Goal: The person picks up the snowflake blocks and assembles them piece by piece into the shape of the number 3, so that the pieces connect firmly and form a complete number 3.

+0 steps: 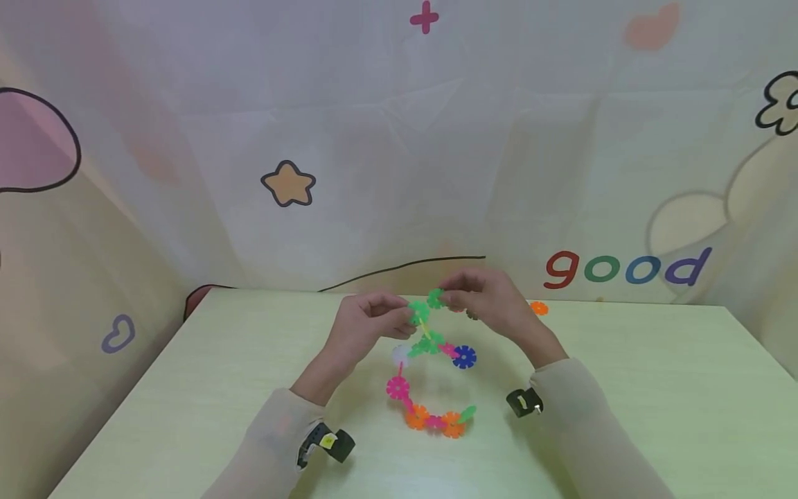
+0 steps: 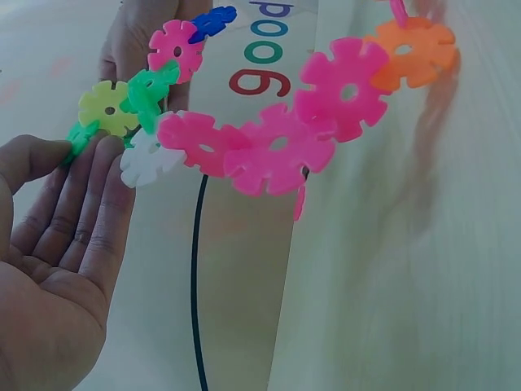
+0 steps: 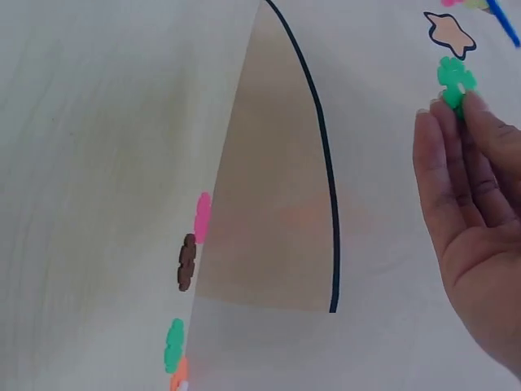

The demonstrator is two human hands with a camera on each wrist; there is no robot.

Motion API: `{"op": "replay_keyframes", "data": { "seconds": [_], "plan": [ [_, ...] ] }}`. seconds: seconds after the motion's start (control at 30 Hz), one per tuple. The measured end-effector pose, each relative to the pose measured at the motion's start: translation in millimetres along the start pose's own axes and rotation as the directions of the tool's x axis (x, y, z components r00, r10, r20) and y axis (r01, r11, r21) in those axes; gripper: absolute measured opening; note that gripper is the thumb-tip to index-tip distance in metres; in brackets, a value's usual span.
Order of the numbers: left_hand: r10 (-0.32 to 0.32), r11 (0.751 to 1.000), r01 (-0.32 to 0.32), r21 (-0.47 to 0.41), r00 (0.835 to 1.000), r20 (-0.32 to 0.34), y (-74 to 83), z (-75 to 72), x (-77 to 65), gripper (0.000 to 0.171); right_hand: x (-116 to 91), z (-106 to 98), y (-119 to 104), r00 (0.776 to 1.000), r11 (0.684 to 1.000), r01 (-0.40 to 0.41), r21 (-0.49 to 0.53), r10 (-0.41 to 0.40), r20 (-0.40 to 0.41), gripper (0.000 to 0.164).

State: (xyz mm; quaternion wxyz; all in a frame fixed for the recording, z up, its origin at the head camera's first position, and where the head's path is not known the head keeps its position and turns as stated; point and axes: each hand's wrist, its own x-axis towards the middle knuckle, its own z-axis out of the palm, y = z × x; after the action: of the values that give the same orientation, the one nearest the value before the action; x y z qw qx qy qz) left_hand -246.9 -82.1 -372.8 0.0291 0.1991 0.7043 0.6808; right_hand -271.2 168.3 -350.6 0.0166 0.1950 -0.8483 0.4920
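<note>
A curved chain of interlocked plastic snowflake discs hangs below my hands, over the table. Green, yellow, white, pink (image 1: 397, 388), orange (image 1: 454, 425) and blue (image 1: 464, 357) discs make it up, with the blue one at the end of a short branch. At its top end, my left hand (image 1: 368, 322) pinches a green snowflake disc (image 1: 418, 313) between thumb and fingers. My right hand (image 1: 489, 301) pinches another green disc (image 3: 456, 80) by its edge. In the head view this disc is held right beside the chain's top disc.
Near the table's back edge lie several loose discs, among them an orange one (image 1: 539, 308), a pink one (image 3: 203, 217), a brown one (image 3: 186, 262) and a green one (image 3: 174, 345). A printed cloth (image 1: 374, 208) hangs behind the pale table (image 1: 249, 360).
</note>
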Motion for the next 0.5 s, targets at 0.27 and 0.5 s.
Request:
{"op": "replay_keyframes", "data": {
  "seconds": [0.27,0.5],
  "plan": [
    [-0.007,1.0,0.007,0.018,1.0,-0.001,-1.9,0.3,-0.3,0.017,-2.0,0.0,-7.1,0.988,0.988,0.147,0.044,-0.145,-0.044,0.008],
    [-0.011,1.0,0.01,0.019,1.0,0.016,-3.1,2.9,0.5,0.015,-2.7,-0.7,-6.6,0.974,0.969,0.224,0.101,-0.22,-0.051,0.012]
  ]
}}
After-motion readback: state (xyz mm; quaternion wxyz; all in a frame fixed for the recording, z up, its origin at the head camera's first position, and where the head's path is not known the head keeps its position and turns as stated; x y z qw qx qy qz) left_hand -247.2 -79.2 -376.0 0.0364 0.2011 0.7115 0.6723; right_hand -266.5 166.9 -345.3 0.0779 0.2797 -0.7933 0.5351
